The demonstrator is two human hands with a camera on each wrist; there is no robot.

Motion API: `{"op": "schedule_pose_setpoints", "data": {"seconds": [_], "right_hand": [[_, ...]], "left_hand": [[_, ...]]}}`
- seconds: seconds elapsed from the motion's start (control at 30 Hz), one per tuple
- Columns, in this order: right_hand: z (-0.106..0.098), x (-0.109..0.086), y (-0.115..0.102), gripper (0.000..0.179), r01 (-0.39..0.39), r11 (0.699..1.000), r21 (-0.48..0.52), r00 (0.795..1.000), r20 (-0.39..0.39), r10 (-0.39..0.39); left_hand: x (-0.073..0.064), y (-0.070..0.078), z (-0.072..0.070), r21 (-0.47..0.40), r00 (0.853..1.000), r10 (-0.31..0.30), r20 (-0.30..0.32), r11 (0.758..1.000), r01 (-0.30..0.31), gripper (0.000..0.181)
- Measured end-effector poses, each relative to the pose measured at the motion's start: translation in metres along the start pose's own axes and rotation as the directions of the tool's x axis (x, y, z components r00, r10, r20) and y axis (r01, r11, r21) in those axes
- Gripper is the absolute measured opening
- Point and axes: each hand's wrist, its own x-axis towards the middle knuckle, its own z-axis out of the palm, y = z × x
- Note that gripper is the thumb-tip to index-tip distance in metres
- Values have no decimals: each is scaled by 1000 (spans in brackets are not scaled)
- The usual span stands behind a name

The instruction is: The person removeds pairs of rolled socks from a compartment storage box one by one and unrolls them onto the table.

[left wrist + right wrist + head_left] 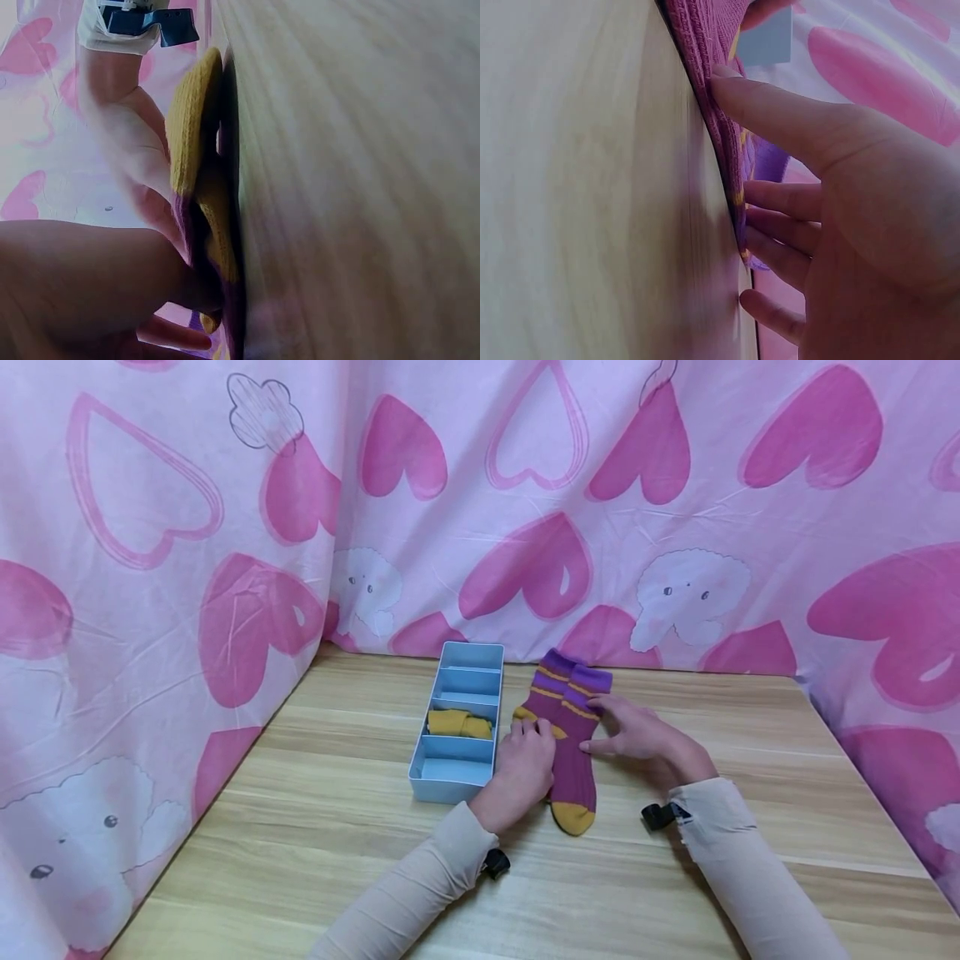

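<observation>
A pair of maroon socks point(573, 768) lay on the desk point(300, 843), just past the centre of the head view, purple cuffs towards 12 o'clock and a mustard toe towards 6. Mustard stripes crossed the upper legs, and mustard heels showed on the 10 o'clock side.

The left hand point(525, 764) came in from 7 o'clock and rested at the socks' 9 o'clock edge near the heels, its fingers bent; I could not tell whether they pinched the fabric. The right hand point(637, 732) reached in from 4 o'clock with fingers and thumb spread, the thumb touching the socks' 3 o'clock edge and the fingertips beside the stripes and cuff.

At 9 o'clock from the socks, near the left hand, stood a blue-grey box point(450, 789) divided into four compartments in a row. A folded mustard bundle point(457, 724) sat in the second compartment from the 6 o'clock end.

Light sleeves point(405, 893) covered both forearms, and a pink heart-patterned cloth point(465, 410) hung beyond the desk at 12 o'clock.
</observation>
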Motion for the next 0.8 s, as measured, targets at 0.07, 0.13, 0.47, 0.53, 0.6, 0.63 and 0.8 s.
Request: {"op": "schedule_pose_setpoints", "data": {"seconds": [0.07, 0.13, 0.47, 0.53, 0.6, 0.63, 0.8], "right_hand": [[-1, 0, 2, 91, -8, 1000, 16, 1000, 5, 8], [-2, -1, 3, 90, -10, 1000, 19, 1000, 8, 10], [-6, -5, 9, 89, 4, 997, 79, 999, 42, -8], [-6, -4, 11, 88, 13, 996, 88, 999, 45, -17], [-6, -4, 12, 88, 28, 996, 84, 999, 41, -31], [-6, -4, 13, 88, 34, 996, 77, 999, 40, -37], [-8, -5, 16, 90, 39, 997, 69, 998, 52, -42]], "left_hand": [[-1, 0, 0, 16, 1000, 5, -29, 1000, -4, 52], [-2, 0, 0, 41, 998, 16, -65, 999, -13, 42], [-7, 1, 1, 95, 987, 51, -154, 995, -36, 16], [-7, 1, 1, 90, 989, 49, -142, 995, -37, 15], [-8, 1, 0, 82, 991, 47, -128, 996, -36, 15], [-8, 1, -1, 79, 991, 45, -124, 996, -36, 15], [-10, 1, -3, 81, 994, 44, -105, 996, -35, 16]]}}
